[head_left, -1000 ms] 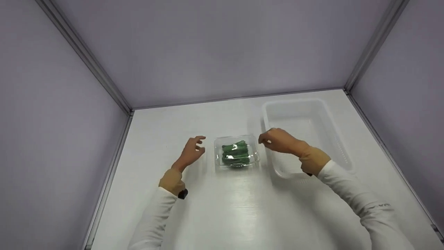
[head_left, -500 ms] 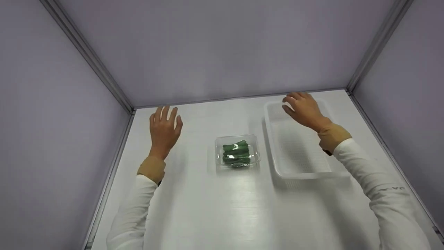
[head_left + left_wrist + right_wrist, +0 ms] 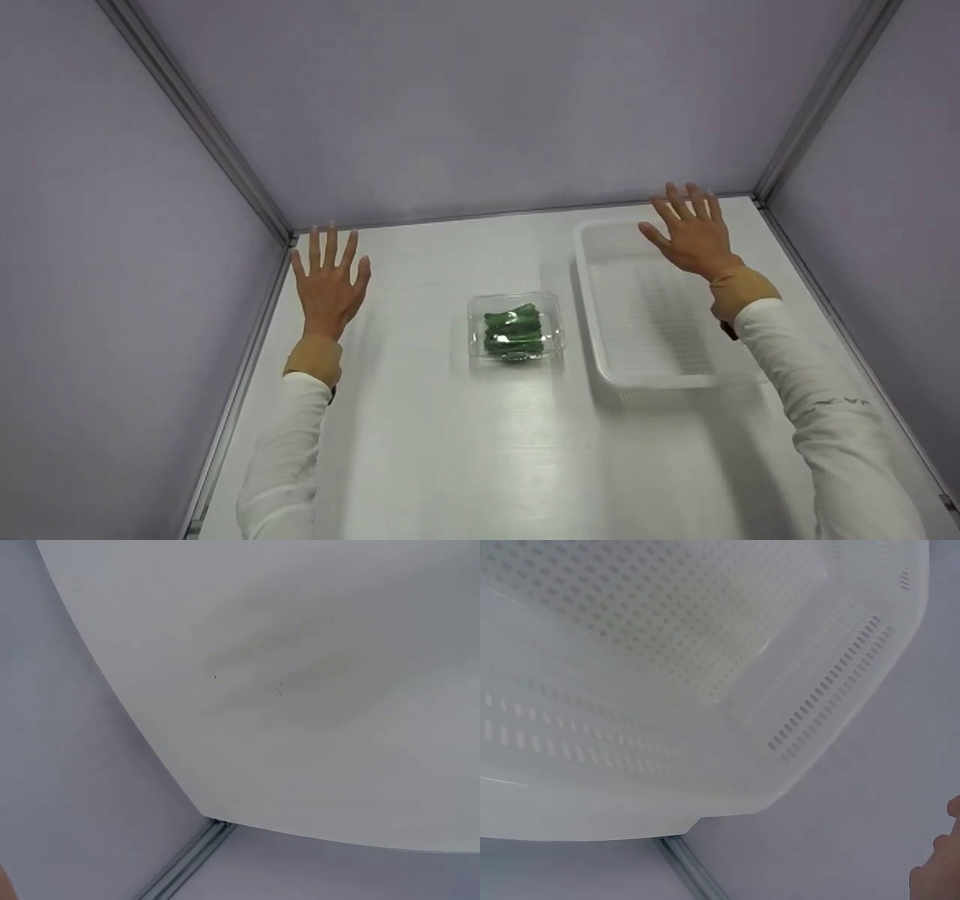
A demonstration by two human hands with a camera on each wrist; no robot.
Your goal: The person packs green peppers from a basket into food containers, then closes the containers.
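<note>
A small clear plastic box (image 3: 515, 333) with green pods inside sits in the middle of the white table. To its right stands a white perforated basket (image 3: 652, 375), empty; its holed floor and wall (image 3: 705, 652) fill the right wrist view. My left hand (image 3: 328, 281) is spread flat, fingers straight, over the table's far left, well apart from the box. My right hand (image 3: 691, 232) is spread the same way above the basket's far end, holding nothing. The left wrist view shows only bare table (image 3: 300, 690) and the wall corner.
Pale walls close in the table on the left, back and right, with metal rails (image 3: 262, 202) at the corners. Bare white tabletop (image 3: 487, 450) lies in front of the box and basket.
Both hands have moved away from the clear box, outward and toward the back wall, and their fingers have spread straight. The box and basket have stayed in place.
</note>
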